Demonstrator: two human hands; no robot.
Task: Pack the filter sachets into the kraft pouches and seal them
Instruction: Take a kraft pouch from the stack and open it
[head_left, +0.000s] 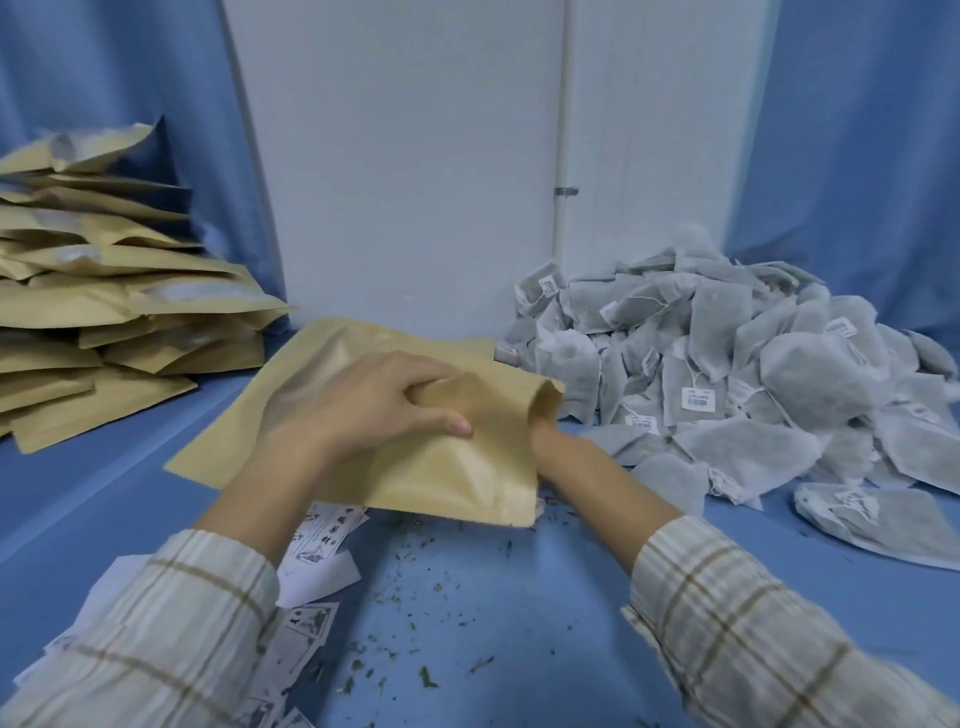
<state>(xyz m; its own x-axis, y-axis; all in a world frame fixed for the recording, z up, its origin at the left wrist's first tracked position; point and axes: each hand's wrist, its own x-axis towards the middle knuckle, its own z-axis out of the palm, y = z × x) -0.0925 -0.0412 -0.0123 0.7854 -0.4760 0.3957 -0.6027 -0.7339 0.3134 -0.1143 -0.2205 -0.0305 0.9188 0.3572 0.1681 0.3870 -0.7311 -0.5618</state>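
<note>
A kraft pouch (415, 457) lies at the middle of the blue bench (493, 597), its mouth turned right. The left hand (363, 405) rests on top, its grip curled round a fold of the paper near the mouth. The right hand is pushed inside the pouch past the wrist (561, 447), so I cannot tell its grip. Filter sachets (753, 374) are heaped just right; filled pouches (104, 312) are stacked far left. Printed labels (317, 545) lie near the left sleeve.
</note>
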